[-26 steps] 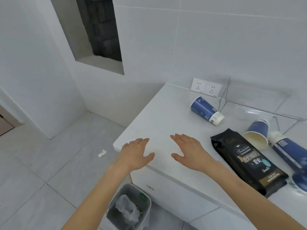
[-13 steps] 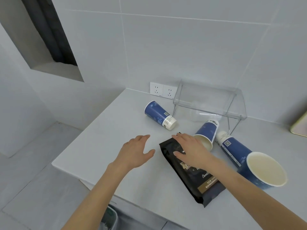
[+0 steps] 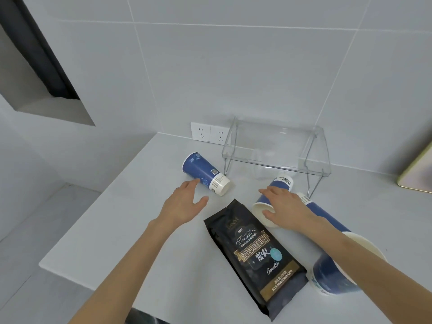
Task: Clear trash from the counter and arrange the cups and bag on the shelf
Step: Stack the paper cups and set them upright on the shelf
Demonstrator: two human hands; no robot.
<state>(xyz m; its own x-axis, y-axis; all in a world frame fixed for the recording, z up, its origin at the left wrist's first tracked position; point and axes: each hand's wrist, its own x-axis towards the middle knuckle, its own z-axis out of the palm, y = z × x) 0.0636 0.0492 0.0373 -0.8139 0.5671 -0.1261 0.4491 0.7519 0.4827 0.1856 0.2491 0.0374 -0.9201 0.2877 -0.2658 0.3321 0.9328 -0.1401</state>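
Observation:
Several blue paper cups lie tipped over on the white counter (image 3: 131, 230). One cup (image 3: 204, 173) lies at the left, its base toward me; my left hand (image 3: 185, 203) hovers open just in front of it, fingertips nearly touching. My right hand (image 3: 284, 208) is spread over a second cup (image 3: 264, 206) lying with its mouth toward me, fingers not closed. A third cup (image 3: 325, 215) lies behind my right wrist, and a wider cup (image 3: 336, 274) sits near the front right. A black coffee bag (image 3: 254, 256) lies flat between my arms. The clear acrylic shelf (image 3: 278, 148) stands at the back.
Two wall sockets (image 3: 210, 134) sit left of the shelf. A clear cup (image 3: 264, 170) lies under the shelf. A gold-edged flat object (image 3: 418, 174) leans at the far right. The counter's edge drops to the floor on the left.
My view has moved closer over the counter. My right hand went from the coffee bag to the cup beside it, and my left hand reached forward toward the left cup.

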